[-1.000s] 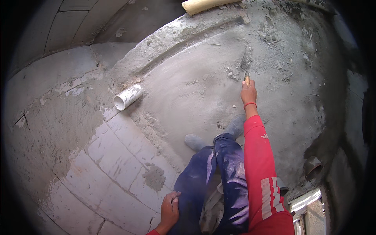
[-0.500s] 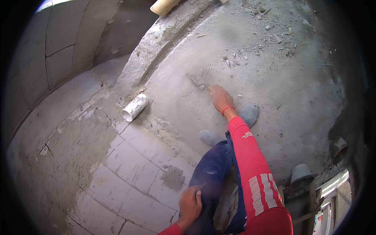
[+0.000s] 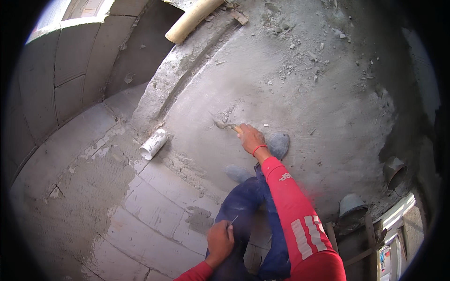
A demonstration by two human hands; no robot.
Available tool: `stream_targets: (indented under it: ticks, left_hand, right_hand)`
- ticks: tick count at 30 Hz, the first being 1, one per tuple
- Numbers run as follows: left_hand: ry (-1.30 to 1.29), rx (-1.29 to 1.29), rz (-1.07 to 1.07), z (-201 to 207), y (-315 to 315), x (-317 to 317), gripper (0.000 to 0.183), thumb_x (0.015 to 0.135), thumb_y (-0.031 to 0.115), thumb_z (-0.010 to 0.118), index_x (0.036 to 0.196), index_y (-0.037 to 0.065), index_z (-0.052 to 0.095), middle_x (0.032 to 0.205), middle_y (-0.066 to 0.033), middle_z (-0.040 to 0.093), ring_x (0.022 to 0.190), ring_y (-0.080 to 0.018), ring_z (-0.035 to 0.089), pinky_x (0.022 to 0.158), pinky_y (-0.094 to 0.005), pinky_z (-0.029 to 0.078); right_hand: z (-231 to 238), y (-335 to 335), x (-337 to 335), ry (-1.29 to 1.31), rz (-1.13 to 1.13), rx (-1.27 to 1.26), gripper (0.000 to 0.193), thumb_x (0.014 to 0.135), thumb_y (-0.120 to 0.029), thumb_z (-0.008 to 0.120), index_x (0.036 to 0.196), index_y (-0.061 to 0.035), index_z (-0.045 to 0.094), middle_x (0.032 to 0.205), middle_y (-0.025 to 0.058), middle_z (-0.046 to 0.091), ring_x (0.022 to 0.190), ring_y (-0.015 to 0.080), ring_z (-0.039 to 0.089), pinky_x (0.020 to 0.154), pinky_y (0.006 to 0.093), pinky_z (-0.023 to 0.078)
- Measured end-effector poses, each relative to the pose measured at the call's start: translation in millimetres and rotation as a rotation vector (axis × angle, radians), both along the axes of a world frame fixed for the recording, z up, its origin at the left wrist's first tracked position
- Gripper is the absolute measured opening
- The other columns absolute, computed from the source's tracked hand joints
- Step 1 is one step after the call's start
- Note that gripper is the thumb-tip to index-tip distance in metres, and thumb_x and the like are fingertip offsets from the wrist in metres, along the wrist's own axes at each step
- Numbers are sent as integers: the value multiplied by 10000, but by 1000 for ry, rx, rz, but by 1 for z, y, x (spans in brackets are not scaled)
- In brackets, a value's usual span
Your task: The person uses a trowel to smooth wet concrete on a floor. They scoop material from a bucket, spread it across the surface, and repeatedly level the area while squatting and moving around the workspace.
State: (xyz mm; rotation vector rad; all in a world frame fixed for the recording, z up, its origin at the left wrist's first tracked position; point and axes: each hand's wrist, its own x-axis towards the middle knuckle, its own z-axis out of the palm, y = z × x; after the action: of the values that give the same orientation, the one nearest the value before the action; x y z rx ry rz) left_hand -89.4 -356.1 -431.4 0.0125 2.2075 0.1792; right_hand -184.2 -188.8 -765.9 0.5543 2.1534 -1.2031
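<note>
Head view: trowel (image 3: 220, 123) mid-scene, at the grey floor (image 3: 269, 104), blade pointing left; contact with floor unclear. Right hand (image 3: 251, 139) clamped on it. Left hand (image 3: 220, 242) nearer, by the left leg (image 3: 243, 194), fingers curled round a thin rod (image 3: 235, 219). Boots (image 3: 280, 146) just right of trowel and nearer. White pipe (image 3: 154, 144) lies left, beside pale blocks (image 3: 159, 201). Rubble (image 3: 313, 57) scattered far right. Pole (image 3: 194, 21) at far edge, left of rubble. Two buckets (image 3: 352, 205) right, near side.
</note>
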Motion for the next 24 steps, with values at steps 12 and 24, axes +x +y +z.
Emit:
stream_targets:
  ticks: [12, 24]
  left_hand:
    - [-13, -34, -14, -6, 10, -3, 73, 953, 143, 622, 978, 76, 636, 873, -167, 638, 843, -383, 618, 762, -490, 456]
    - [-27, -49, -82, -25, 17, -25, 126, 969, 172, 592, 984, 48, 609, 865, -204, 656, 850, -434, 632, 752, -540, 464]
  right_hand:
    - [-53, 215, 29, 102, -430, 256, 312, 970, -250, 628, 1215, -65, 570, 1132, 234, 672, 1051, 452, 631, 873, 517, 500]
    - [-19, 131, 41, -37, -11, 113, 279, 949, -266, 659, 1180, -125, 589, 1111, 163, 662, 1052, 415, 649, 877, 521, 524]
